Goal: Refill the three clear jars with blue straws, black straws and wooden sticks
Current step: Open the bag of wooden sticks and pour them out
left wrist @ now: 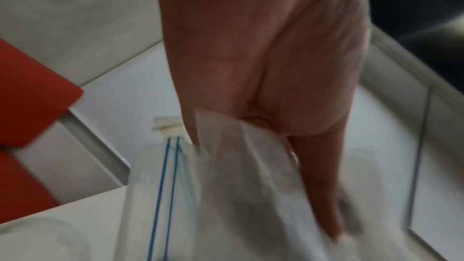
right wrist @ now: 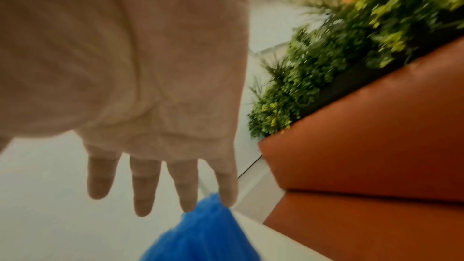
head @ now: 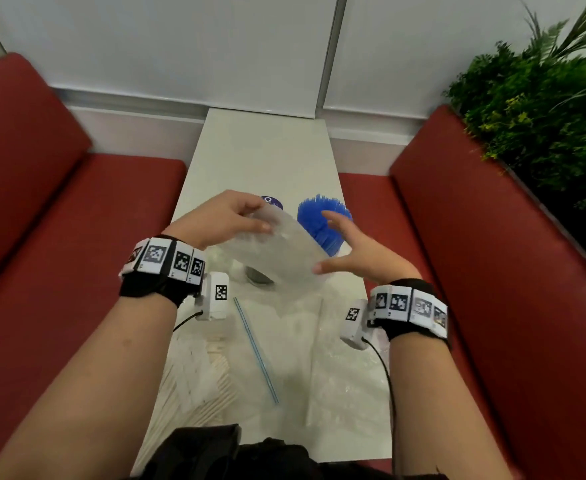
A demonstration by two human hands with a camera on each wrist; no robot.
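My left hand (head: 230, 216) pinches the top edge of a clear plastic zip bag (head: 277, 251) and holds it slanted above the white table (head: 267, 150). In the left wrist view the fingers (left wrist: 263, 96) grip the same bag (left wrist: 238, 186), which has blue zip lines. My right hand (head: 357, 249) is spread open beside the bag, its thumb tip at the bag's lower edge. Blue straws (head: 322, 216) stand bunched in a jar just beyond my right fingers (right wrist: 143, 186) and also show as blue straws (right wrist: 206, 231) in the right wrist view. A clear jar (head: 237, 270) stands partly hidden under the bag.
Paper-wrapped wooden sticks (head: 194, 375) lie at the table's near left. Another zip bag (head: 260, 355) and crumpled clear plastic (head: 347, 382) cover the near table. A purple round item (head: 271, 201) lies behind the held bag. Red benches (head: 42, 220) flank the table; plants (head: 541, 109) are at right.
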